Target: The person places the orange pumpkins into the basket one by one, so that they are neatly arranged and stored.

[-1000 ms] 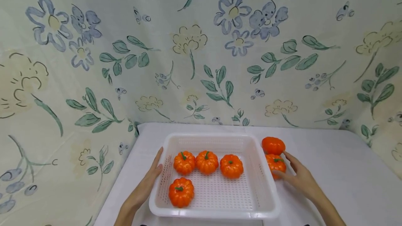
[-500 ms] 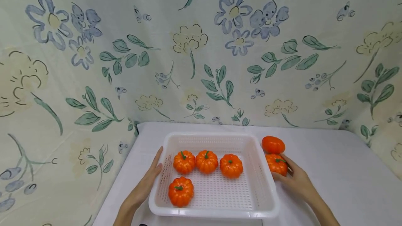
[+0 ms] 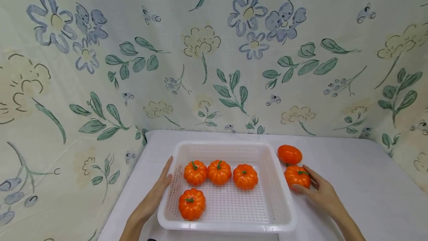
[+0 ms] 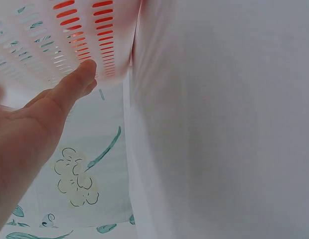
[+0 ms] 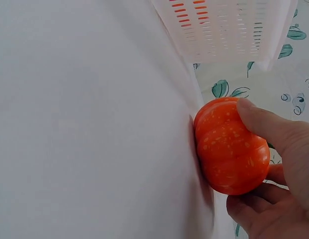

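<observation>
My right hand (image 3: pixel 323 195) holds a small orange toy pumpkin (image 3: pixel 296 177) with a green stem, just right of the white basket. In the right wrist view the thumb lies on one side of the pumpkin (image 5: pixel 229 147) and the fingers curl round the other. Against the left wall of the perforated plastic basket (image 3: pixel 227 227) rests my left hand (image 3: pixel 155 194), fingers straight. The left wrist view shows this hand (image 4: pixel 50 109) touching the slotted wall. Inside the basket are several similar pumpkins (image 3: pixel 245 177), stems mostly up.
Another orange pumpkin (image 3: pixel 289 154) lies tipped over behind the held one, near the basket's back right corner. A white cloth covers the table (image 3: pixel 354 181). Floral fabric (image 3: pixel 200 70) hangs behind the table and along the sides.
My right hand has closed round the nearer pumpkin and shifted it slightly right, away from the basket and apart from the tipped one. My left hand stays at the basket.
</observation>
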A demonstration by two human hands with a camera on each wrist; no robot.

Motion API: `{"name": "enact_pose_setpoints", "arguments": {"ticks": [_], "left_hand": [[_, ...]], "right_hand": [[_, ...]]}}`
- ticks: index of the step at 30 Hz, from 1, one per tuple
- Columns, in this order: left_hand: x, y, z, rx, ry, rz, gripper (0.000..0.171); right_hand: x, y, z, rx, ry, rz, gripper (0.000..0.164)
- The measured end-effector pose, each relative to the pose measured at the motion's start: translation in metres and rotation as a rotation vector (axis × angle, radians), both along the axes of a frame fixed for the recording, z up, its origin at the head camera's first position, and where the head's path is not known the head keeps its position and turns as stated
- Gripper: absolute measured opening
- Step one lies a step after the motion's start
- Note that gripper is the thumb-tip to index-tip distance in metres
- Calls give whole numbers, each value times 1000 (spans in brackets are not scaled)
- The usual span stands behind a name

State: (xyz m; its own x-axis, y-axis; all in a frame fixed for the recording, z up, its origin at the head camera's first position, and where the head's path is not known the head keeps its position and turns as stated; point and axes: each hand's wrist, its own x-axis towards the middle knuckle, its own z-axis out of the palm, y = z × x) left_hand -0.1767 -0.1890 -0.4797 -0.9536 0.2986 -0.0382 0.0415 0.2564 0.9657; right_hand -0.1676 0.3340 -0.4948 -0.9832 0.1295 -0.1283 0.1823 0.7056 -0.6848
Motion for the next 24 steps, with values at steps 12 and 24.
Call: {"name": "enact_pose_setpoints", "arguments": {"ticks": [12, 24], "left_hand": [[-1, 0, -1, -3, -12, 13, 61], [0, 1, 0, -3, -3, 10, 61]], "right_hand": [[-5, 7, 19, 16, 102, 42, 97], [-19, -6, 48, 0, 313, 112, 92]]}}
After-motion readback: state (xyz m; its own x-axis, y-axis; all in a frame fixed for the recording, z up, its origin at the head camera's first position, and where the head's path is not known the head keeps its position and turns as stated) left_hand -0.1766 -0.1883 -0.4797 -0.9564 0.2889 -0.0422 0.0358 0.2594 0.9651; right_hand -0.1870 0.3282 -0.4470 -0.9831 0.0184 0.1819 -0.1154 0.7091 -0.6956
